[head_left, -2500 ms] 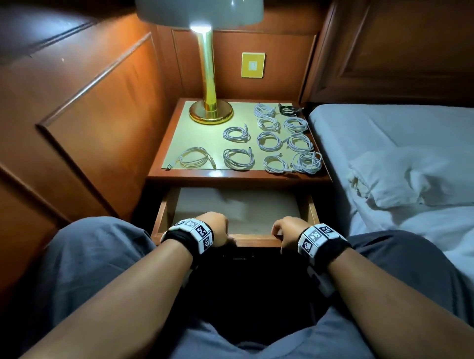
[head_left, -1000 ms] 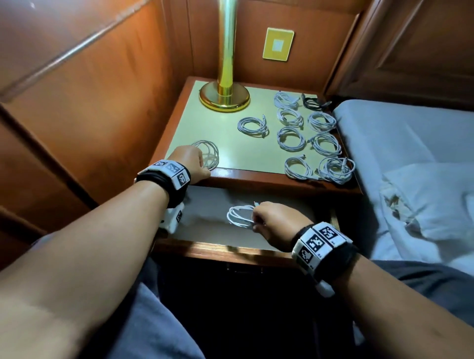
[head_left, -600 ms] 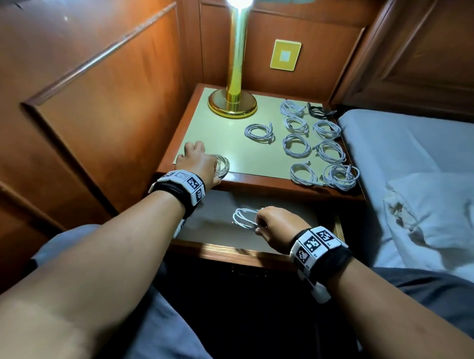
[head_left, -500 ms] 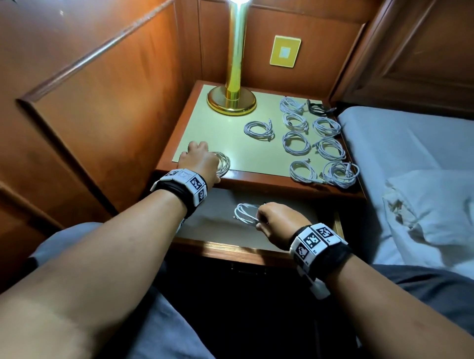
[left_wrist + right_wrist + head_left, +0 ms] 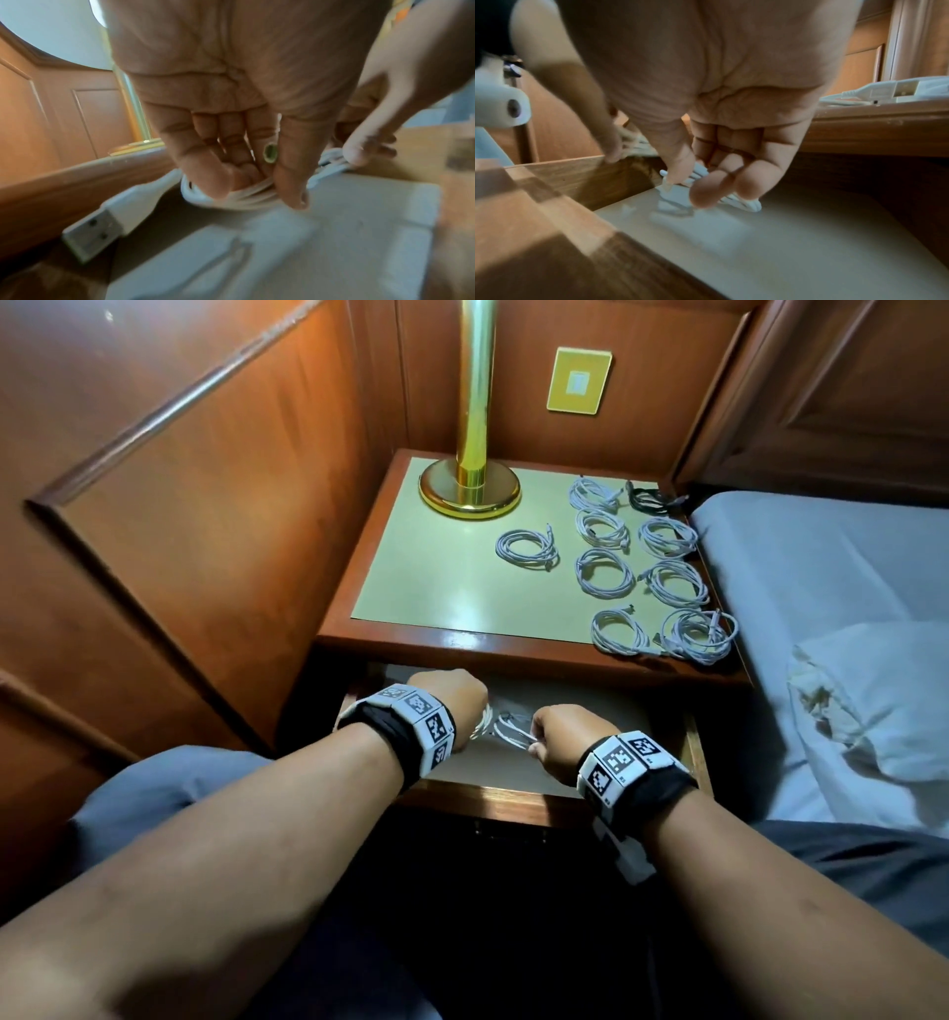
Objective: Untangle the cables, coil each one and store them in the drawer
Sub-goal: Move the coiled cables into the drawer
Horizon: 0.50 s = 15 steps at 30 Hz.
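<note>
Two white coiled cables sit low inside the open drawer (image 5: 534, 806), near its left wall: the left hand (image 5: 452, 706) grips one coil (image 5: 246, 198), the right hand (image 5: 565, 737) pinches the other (image 5: 734, 200). Risk: released loosely, the loops may spring apart and retangle. Nine coils (image 5: 606, 572) wait along the surface's right edge; the overhanging surface (image 5: 462, 588) restricts access.
</note>
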Each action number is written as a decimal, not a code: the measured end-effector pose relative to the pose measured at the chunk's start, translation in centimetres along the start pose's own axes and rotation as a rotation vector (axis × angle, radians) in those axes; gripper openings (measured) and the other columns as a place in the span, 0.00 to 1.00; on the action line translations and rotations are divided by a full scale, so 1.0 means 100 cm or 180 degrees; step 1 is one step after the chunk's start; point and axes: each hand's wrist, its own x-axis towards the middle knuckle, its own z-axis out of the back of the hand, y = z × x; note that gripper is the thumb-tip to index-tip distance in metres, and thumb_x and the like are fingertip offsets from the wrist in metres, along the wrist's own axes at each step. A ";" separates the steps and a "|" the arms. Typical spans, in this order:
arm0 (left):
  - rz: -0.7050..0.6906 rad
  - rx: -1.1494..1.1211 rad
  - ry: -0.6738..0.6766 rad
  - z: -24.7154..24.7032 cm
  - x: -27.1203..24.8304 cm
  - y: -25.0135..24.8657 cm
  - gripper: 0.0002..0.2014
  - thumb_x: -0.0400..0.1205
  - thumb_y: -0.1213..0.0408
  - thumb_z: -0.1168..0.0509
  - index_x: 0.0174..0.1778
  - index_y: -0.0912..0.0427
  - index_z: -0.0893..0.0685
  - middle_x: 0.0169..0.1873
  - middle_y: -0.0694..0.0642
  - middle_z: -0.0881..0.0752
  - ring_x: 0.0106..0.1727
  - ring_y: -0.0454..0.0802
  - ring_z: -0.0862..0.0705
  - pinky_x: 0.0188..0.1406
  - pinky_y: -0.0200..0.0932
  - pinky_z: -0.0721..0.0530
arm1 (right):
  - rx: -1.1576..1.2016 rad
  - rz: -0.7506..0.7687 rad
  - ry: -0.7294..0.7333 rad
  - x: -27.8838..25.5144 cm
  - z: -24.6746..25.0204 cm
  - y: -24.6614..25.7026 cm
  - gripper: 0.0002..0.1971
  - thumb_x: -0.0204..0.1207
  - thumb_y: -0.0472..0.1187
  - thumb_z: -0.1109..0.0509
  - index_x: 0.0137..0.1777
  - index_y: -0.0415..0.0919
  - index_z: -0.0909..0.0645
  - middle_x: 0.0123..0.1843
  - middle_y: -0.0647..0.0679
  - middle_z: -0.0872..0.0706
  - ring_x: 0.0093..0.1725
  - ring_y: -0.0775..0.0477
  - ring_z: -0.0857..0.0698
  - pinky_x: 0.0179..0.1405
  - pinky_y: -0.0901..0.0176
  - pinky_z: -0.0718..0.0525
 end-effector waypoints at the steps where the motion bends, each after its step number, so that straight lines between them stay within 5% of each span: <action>1: 0.0032 0.0019 0.0117 -0.006 0.002 0.000 0.04 0.80 0.67 0.31 0.49 0.59 0.15 0.38 0.52 0.20 0.47 0.61 0.13 0.39 0.45 0.20 | 0.0005 -0.0045 0.0021 0.003 -0.001 0.001 0.08 0.82 0.49 0.32 0.54 0.47 0.18 0.52 0.48 0.13 0.52 0.42 0.14 0.54 0.52 0.15; 3: 0.0034 -0.0009 0.0320 -0.015 0.006 0.004 0.10 0.80 0.65 0.29 0.56 0.58 0.15 0.42 0.55 0.17 0.47 0.61 0.12 0.38 0.44 0.20 | 0.0003 -0.0101 0.0059 0.010 -0.005 0.003 0.07 0.81 0.47 0.32 0.54 0.45 0.17 0.50 0.47 0.13 0.50 0.42 0.14 0.51 0.54 0.15; 6: 0.0136 -0.0038 0.0410 -0.021 0.017 0.014 0.17 0.75 0.55 0.23 0.52 0.62 0.13 0.37 0.55 0.15 0.37 0.61 0.13 0.36 0.44 0.16 | -0.0033 -0.0132 0.0151 0.021 -0.010 0.007 0.04 0.79 0.43 0.31 0.49 0.45 0.16 0.45 0.48 0.13 0.46 0.42 0.13 0.48 0.54 0.14; 9: 0.0289 0.0062 0.0429 -0.015 0.025 0.018 0.12 0.77 0.64 0.25 0.55 0.63 0.12 0.42 0.58 0.14 0.41 0.62 0.13 0.36 0.46 0.19 | -0.0048 -0.0150 0.0155 0.028 -0.014 0.009 0.03 0.78 0.42 0.31 0.47 0.44 0.16 0.43 0.48 0.13 0.42 0.43 0.13 0.45 0.54 0.14; 13: 0.0412 0.0146 0.0407 -0.019 0.035 0.021 0.15 0.81 0.74 0.35 0.64 0.62 0.15 0.60 0.60 0.13 0.59 0.63 0.13 0.46 0.50 0.18 | -0.0069 -0.0116 0.0080 0.037 -0.016 0.015 0.03 0.77 0.41 0.30 0.47 0.44 0.16 0.40 0.48 0.14 0.40 0.43 0.13 0.40 0.56 0.16; 15: 0.0407 0.0076 0.0541 -0.031 0.035 0.023 0.15 0.81 0.73 0.34 0.64 0.64 0.14 0.57 0.61 0.13 0.59 0.63 0.13 0.52 0.51 0.15 | -0.0126 0.0026 0.0124 0.041 -0.017 0.027 0.04 0.77 0.42 0.29 0.48 0.43 0.14 0.41 0.48 0.13 0.42 0.42 0.13 0.41 0.55 0.16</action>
